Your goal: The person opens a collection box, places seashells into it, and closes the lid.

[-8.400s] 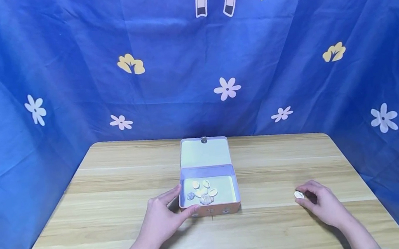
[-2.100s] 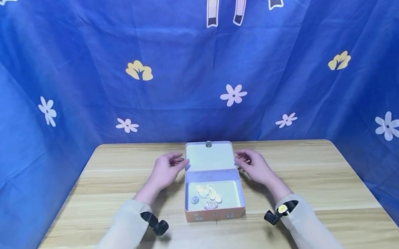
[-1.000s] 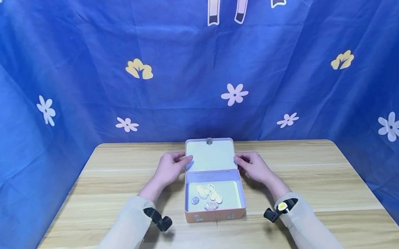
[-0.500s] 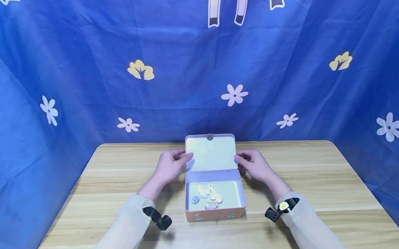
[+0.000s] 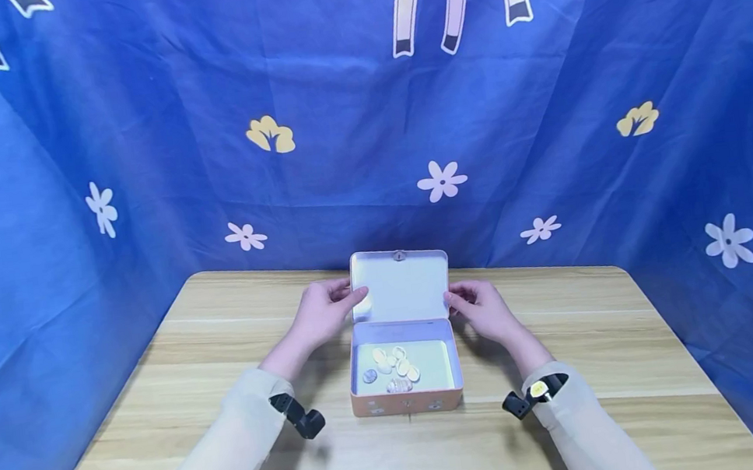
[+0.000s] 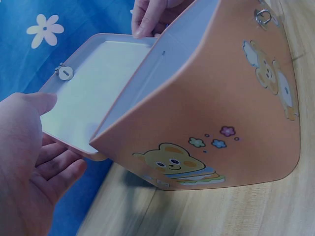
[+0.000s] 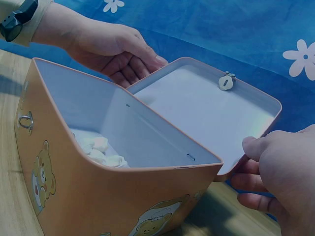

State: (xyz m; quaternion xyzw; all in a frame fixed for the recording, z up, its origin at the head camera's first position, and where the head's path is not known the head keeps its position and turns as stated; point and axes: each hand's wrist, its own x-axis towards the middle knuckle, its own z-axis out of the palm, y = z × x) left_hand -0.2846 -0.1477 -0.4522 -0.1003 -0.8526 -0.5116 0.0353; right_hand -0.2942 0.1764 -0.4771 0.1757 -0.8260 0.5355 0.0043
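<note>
An orange tin box (image 5: 407,402) with bear pictures stands on the table, its hinged lid (image 5: 402,285) tilted back. My left hand (image 5: 321,314) holds the lid's left edge, thumb on the inside and fingers behind. At the right edge, my right hand (image 5: 485,312) pinches the lid the same way; the right wrist view shows its thumb over the rim of the lid (image 7: 197,108). Several seashells (image 5: 396,366) lie on the box floor, white ones grouped together and a small dark one at the left. A metal clasp (image 6: 64,73) sits on the lid's far edge.
The box rests on a wood-grain table (image 5: 549,433). Close behind the table hangs a blue curtain (image 5: 350,136) with flowers and animal legs. Black wrist cameras (image 5: 297,415) are strapped over both pale sleeves (image 5: 210,459).
Earlier the left hand held the box and the right hand a white shell. Both hands then moved to the lid's sides, and the lid has since risen a little from lying further back.
</note>
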